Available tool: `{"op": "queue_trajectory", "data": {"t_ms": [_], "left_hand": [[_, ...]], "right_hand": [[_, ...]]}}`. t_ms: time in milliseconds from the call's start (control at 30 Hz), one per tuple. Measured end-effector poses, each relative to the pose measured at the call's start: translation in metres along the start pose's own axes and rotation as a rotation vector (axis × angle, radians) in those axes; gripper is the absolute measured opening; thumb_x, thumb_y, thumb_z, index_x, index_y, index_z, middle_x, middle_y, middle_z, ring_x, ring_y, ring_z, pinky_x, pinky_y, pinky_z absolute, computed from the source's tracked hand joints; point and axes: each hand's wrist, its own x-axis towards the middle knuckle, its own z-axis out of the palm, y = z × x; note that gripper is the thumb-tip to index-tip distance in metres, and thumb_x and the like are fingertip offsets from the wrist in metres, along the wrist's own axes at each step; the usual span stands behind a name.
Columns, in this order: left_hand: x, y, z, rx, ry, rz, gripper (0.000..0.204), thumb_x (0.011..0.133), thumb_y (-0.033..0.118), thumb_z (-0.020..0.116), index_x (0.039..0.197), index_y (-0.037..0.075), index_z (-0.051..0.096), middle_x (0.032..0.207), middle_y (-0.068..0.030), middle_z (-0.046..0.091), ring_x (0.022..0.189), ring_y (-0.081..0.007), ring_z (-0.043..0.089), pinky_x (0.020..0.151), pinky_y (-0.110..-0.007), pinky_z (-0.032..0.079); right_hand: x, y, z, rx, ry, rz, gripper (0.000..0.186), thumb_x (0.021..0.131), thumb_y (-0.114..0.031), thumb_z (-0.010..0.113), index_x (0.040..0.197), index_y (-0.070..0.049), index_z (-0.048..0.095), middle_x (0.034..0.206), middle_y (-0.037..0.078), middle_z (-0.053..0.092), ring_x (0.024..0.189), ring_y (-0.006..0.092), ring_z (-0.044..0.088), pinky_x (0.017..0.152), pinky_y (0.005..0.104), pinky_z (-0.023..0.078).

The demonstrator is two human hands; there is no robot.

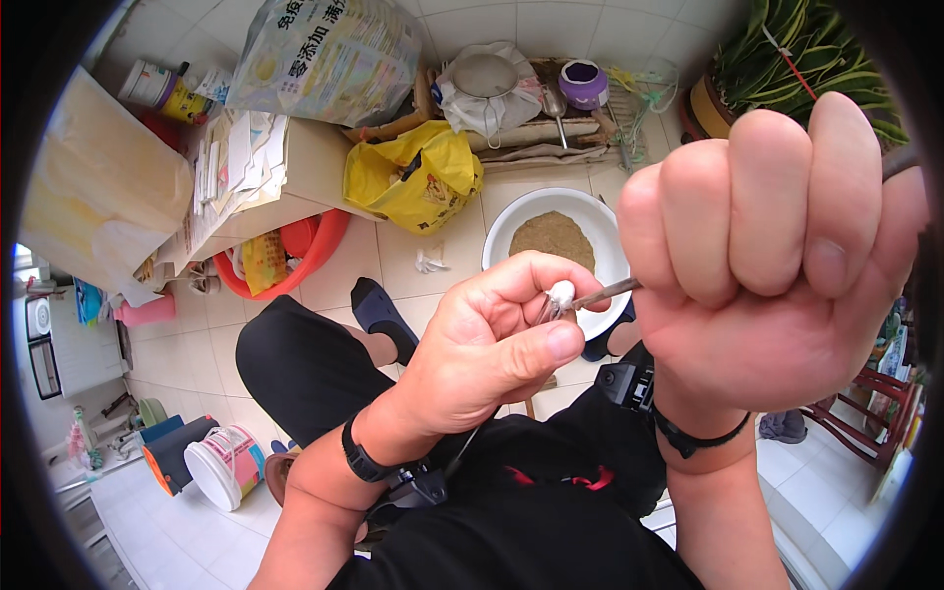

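Note:
My left hand point(482, 339) pinches a small white piece point(560, 293) between thumb and fingers. It has a thin, translucent, film-like edge, and I cannot make out its exact kind. Close in front of the camera, my right hand point(757, 226) is closed in a fist around a thin dark rod point(618, 290). The rod's tip reaches the white piece, and its other end comes out past the forefinger at the far right. Beyond the hands, a white basin point(500, 231) on the floor holds brown, grainy material.
A yellow plastic bag point(413, 182) and a red tub point(329, 246) stand at the left beside a carton of papers point(241, 162). A strainer point(484, 77) and a purple jar point(584, 87) lie along the back wall. A potted plant point(826, 59) stands at the far right, a white bucket point(221, 467) at the lower left.

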Motion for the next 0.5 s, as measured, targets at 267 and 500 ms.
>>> {"op": "queue_trajectory", "data": {"t_ms": [267, 500], "left_hand": [[0.001, 0.001, 0.001, 0.024, 0.011, 0.022, 0.033, 0.101, 0.019, 0.068, 0.128, 0.002, 0.059, 0.080, 0.0068, 0.054, 0.056, 0.0008, 0.040, 0.049, -0.019, 0.029], [0.001, -0.004, 0.008, 0.113, 0.029, 0.129, 0.027, 0.105, 0.017, 0.063, 0.126, 0.000, 0.058, 0.096, 0.0022, 0.063, 0.077, 0.0004, 0.051, 0.064, -0.017, 0.039]], "right_hand": [[-0.002, 0.009, 0.007, 0.074, -0.001, -0.085, 0.047, 0.113, -0.049, 0.028, 0.082, -0.017, 0.041, 0.061, -0.003, 0.036, 0.046, 0.0120, 0.023, 0.047, 0.0301, 0.023], [-0.001, 0.013, 0.009, 0.130, -0.002, -0.166, 0.047, 0.113, -0.049, 0.029, 0.081, -0.017, 0.041, 0.060, -0.003, 0.036, 0.046, 0.0120, 0.023, 0.047, 0.0301, 0.023]]}}
